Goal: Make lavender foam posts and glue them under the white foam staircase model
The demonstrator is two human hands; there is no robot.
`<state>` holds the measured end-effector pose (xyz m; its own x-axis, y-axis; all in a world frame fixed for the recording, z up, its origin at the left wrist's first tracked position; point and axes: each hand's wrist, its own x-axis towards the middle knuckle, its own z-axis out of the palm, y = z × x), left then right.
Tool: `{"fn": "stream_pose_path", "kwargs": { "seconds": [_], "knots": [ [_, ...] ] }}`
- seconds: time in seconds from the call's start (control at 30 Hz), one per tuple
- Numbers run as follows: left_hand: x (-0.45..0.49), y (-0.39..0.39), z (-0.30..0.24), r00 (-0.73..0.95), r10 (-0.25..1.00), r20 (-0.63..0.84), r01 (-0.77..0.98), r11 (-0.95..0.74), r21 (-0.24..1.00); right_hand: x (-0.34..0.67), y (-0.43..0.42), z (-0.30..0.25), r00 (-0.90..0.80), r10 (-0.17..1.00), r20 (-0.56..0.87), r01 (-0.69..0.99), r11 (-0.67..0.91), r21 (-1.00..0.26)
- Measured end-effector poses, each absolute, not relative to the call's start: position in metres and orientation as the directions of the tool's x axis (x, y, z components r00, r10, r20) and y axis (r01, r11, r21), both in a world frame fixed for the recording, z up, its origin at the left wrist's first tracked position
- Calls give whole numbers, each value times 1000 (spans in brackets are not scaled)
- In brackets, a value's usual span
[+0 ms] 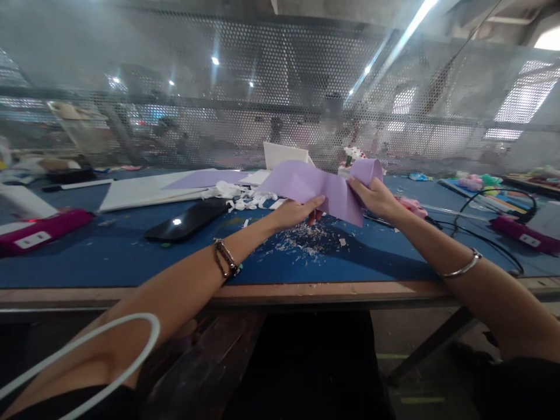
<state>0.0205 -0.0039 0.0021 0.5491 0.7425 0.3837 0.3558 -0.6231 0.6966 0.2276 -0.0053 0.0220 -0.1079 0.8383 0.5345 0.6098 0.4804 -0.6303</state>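
Observation:
A sheet of purple paper [301,178] is held up above the blue table, bent in a wave with its right end curled over. My left hand [297,211] grips its lower edge, thumb on top and fingers underneath. At the right, my right hand [375,197] pinches the paper near the curl; some of its fingers are hidden. Small paper shreds [306,240] are scattered on the table below the sheet. Left of my left hand lie crumpled white scraps [249,198] and a black phone [190,220].
White boards [140,189] and another purple sheet [205,178] lie at the back left. A magenta power strip [52,230] sits at left, a second power strip [525,233] at right beside a black cable [503,246]. Behind stands a perforated metal screen [262,87].

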Motion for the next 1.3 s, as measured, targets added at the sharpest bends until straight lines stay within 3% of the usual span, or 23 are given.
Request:
{"fn": "stream_pose_path", "kwargs": {
  "seconds": [0.3, 0.5, 0.7, 0.87, 1.3],
  "knots": [
    [17, 6, 0, 494, 749, 440, 280, -617, 736, 243, 3, 29, -99, 791, 604, 446, 578, -683],
    [14, 8, 0, 407, 797, 446, 306, -579, 756, 245, 2, 28, -238, 821, 519, 522, 559, -644],
    [12, 10, 2, 383, 788, 482, 330, -604, 725, 244, 2, 32, -214, 819, 532, 531, 555, -641],
    [7, 15, 3, 396, 779, 487, 344, -617, 707, 248, 5, 36, -154, 816, 557, 421, 564, -710],
    [6, 16, 9, 297, 809, 507, 326, -585, 743, 258, 16, 38, 76, 795, 602, 382, 534, -754]
  ]
}}
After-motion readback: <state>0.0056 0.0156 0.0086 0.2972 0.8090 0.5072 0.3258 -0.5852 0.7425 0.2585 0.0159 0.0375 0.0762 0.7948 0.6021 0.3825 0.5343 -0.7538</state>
